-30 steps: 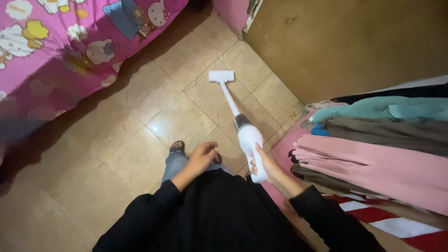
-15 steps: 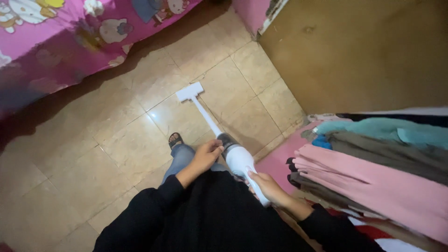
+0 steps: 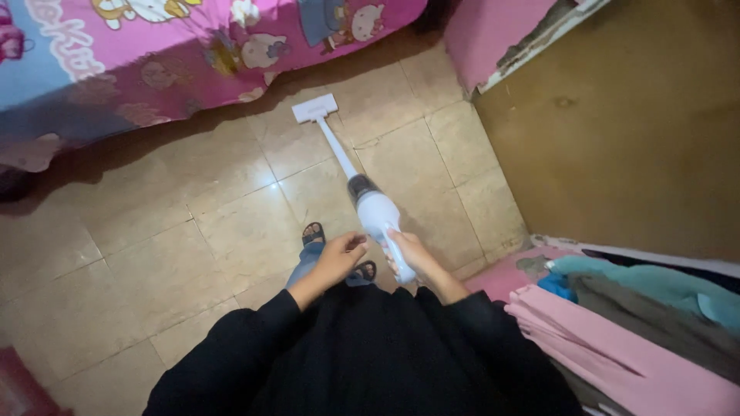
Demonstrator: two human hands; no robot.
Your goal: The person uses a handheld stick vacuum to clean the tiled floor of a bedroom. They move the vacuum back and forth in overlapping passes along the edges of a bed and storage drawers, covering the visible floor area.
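My right hand (image 3: 411, 254) grips the handle of a white stick vacuum (image 3: 372, 208). Its thin tube runs up and left to a flat white floor head (image 3: 314, 109) resting on the beige tiled floor (image 3: 193, 231), close to the edge of the bed. My left hand (image 3: 338, 258) hovers just left of the vacuum's body with curled fingers, holding nothing. Both arms wear black sleeves. My sandalled feet (image 3: 312, 232) show below the hands.
A bed with a pink cartoon-print cover (image 3: 193, 46) fills the top left. A brown wooden panel (image 3: 632, 139) stands at the right. Folded clothes in pink, teal and grey (image 3: 640, 323) are stacked at the lower right.
The view has swung left and up. The vacuum's floor head has slid forward across the tiles toward the bed. My left hand has stayed near the vacuum body.
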